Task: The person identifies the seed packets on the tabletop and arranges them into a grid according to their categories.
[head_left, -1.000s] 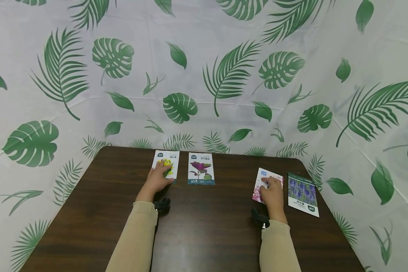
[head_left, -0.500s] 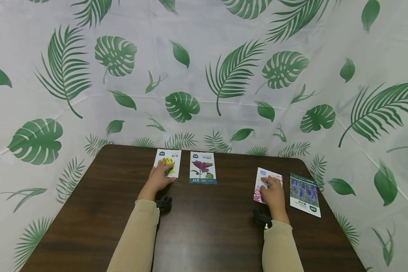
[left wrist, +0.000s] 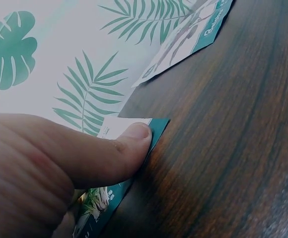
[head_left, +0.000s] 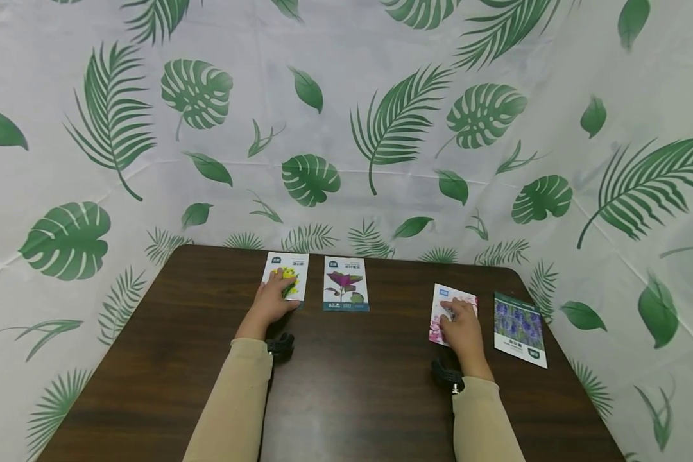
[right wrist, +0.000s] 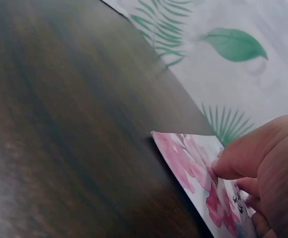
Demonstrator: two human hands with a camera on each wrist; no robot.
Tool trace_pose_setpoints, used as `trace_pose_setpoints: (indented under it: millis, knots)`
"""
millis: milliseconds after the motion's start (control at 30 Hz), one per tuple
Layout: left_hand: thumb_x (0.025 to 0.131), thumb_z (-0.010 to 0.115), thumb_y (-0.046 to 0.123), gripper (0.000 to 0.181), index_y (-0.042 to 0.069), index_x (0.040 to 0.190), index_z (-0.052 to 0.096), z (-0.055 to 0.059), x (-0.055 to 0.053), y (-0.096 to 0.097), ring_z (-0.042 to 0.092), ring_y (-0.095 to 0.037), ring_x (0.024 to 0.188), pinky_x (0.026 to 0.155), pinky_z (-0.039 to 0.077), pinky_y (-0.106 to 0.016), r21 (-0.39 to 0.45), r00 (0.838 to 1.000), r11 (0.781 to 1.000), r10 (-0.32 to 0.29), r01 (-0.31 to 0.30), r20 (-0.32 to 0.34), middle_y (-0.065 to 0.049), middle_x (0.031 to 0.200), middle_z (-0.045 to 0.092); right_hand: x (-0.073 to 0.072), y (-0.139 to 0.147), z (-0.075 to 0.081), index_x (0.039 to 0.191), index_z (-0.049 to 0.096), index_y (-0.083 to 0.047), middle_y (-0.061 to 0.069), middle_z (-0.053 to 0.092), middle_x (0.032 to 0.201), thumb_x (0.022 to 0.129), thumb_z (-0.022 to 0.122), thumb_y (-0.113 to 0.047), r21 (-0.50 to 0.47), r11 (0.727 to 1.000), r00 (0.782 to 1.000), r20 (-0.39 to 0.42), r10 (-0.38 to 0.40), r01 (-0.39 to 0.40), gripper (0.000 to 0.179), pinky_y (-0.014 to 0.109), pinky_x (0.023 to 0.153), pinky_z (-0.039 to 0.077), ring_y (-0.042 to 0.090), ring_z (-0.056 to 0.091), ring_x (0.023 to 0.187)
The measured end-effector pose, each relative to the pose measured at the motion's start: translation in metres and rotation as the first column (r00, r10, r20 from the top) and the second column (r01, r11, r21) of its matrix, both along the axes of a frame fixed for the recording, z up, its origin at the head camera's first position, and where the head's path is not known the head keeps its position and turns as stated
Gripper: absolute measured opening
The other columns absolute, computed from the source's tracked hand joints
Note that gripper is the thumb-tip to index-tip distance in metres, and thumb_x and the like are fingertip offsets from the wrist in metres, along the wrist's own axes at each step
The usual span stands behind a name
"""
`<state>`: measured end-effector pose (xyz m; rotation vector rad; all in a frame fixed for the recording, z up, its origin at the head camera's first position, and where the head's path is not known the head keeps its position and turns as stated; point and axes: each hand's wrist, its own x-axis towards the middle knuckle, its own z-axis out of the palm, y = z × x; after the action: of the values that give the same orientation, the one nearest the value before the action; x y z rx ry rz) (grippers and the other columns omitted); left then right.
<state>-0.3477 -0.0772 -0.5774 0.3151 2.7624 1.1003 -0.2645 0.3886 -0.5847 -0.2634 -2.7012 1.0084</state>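
My left hand (head_left: 271,300) rests on a seed packet with yellow flowers (head_left: 294,262) at the back left of the table. In the left wrist view its thumb (left wrist: 129,144) lies on the packet's green end strip (left wrist: 159,126). At the right, my right hand (head_left: 462,327) presses with bent fingertips on a pink-flowered seed packet (head_left: 437,321). The right wrist view shows the thumb (right wrist: 231,161) on the printed face, the other fingers beside it, and a dark shadow under the near edge. The hand hides part of this packet.
Between the hands lies a white seed packet with a purple-leaved plant (head_left: 345,289). A purple-flowered packet (head_left: 520,327) lies tilted near the right edge of the dark wooden table (head_left: 358,391). Behind hangs a leaf-patterned cloth (head_left: 381,212).
The pink-flowered packet has slid slightly left under my right hand, away from the purple-flowered one. My left hand stays on its packet; the whole view shifts slightly.
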Motion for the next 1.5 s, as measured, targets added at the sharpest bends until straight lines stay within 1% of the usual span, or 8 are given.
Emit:
trace_pose_setpoints:
  millis: [167,333,467,700,833,1000,1133,1500]
  knots:
    - [0.102,0.078,0.021,0.071,0.004,0.165,0.048,0.001,-0.001,-0.001,0.001,-0.045,0.171,0.137,0.001,-0.068,0.009,1.0,1.0,0.002,-0.002,-0.002,-0.026,0.182,0.01,-0.001,-0.004,-0.002,0.137,0.07,0.007,0.035,0.049,0.16,0.1,0.065,-0.008,0.006,1.0,1.0,-0.025,0.018,-0.018,0.04,0.066,0.13,0.031,0.054,0.042,0.153]
    - [0.102,0.079,0.022,0.071,0.005,0.164,0.049,-0.002,0.0,0.001,0.003,-0.046,0.17,0.136,0.003,-0.069,0.017,1.0,1.0,-0.009,0.009,-0.014,-0.026,0.182,0.011,0.001,-0.001,-0.003,0.141,0.069,0.005,0.033,0.047,0.163,0.104,0.063,-0.011,0.016,1.0,1.0,0.008,0.005,-0.005,0.041,0.067,0.131,0.029,0.053,0.041,0.154]
    - [0.102,0.079,0.021,0.071,0.006,0.164,0.049,-0.002,0.001,0.001,0.002,-0.044,0.171,0.137,0.002,-0.068,0.019,1.0,1.0,0.002,-0.002,-0.009,-0.026,0.182,0.011,0.002,0.001,-0.003,0.143,0.067,0.004,0.032,0.044,0.165,0.105,0.061,-0.012,0.004,1.0,0.999,0.03,0.011,-0.011,0.042,0.067,0.131,0.028,0.053,0.04,0.155]
    - [0.102,0.079,0.02,0.071,0.006,0.164,0.049,-0.001,0.003,0.0,0.003,-0.045,0.171,0.136,0.002,-0.068,0.005,1.0,1.0,0.005,-0.005,-0.013,-0.026,0.182,0.011,0.004,-0.002,-0.006,0.142,0.068,0.005,0.033,0.047,0.162,0.104,0.063,-0.012,0.003,1.0,0.999,0.018,0.026,-0.026,0.042,0.068,0.129,0.032,0.054,0.044,0.151]
    - [0.102,0.079,0.021,0.071,0.006,0.164,0.049,0.001,0.003,0.0,0.002,-0.045,0.171,0.137,0.002,-0.068,0.014,1.0,1.0,0.003,-0.003,-0.009,-0.026,0.182,0.011,0.004,-0.003,-0.004,0.143,0.067,0.004,0.032,0.046,0.163,0.104,0.062,-0.011,-0.002,0.999,0.999,0.021,0.033,-0.033,0.042,0.067,0.13,0.031,0.053,0.043,0.153]
    - [0.102,0.079,0.021,0.071,0.006,0.164,0.048,-0.002,0.0,0.001,0.003,-0.045,0.17,0.136,0.003,-0.068,0.006,1.0,1.0,0.001,-0.001,-0.004,-0.026,0.182,0.011,0.006,-0.004,-0.001,0.144,0.067,0.004,0.032,0.045,0.164,0.105,0.062,-0.011,-0.006,0.999,0.998,0.038,0.041,-0.041,0.042,0.067,0.13,0.03,0.052,0.041,0.154]
    - [0.102,0.079,0.021,0.072,0.007,0.165,0.048,-0.003,0.0,0.002,0.003,-0.044,0.171,0.137,0.002,-0.067,0.004,1.0,1.0,0.003,-0.003,-0.003,-0.025,0.182,0.011,0.009,-0.005,0.0,0.144,0.067,0.004,0.032,0.046,0.164,0.106,0.062,-0.011,0.004,0.999,0.998,0.045,0.04,-0.04,0.041,0.067,0.13,0.031,0.053,0.043,0.154]
    - [0.102,0.08,0.021,0.072,0.006,0.165,0.048,0.0,0.002,0.0,0.002,-0.044,0.171,0.137,0.001,-0.065,0.011,1.0,1.0,0.012,-0.012,-0.006,-0.025,0.182,0.011,0.009,-0.01,-0.002,0.144,0.068,0.002,0.031,0.047,0.165,0.105,0.063,-0.012,-0.004,0.999,0.998,0.046,0.046,-0.046,0.041,0.067,0.13,0.032,0.052,0.043,0.154]
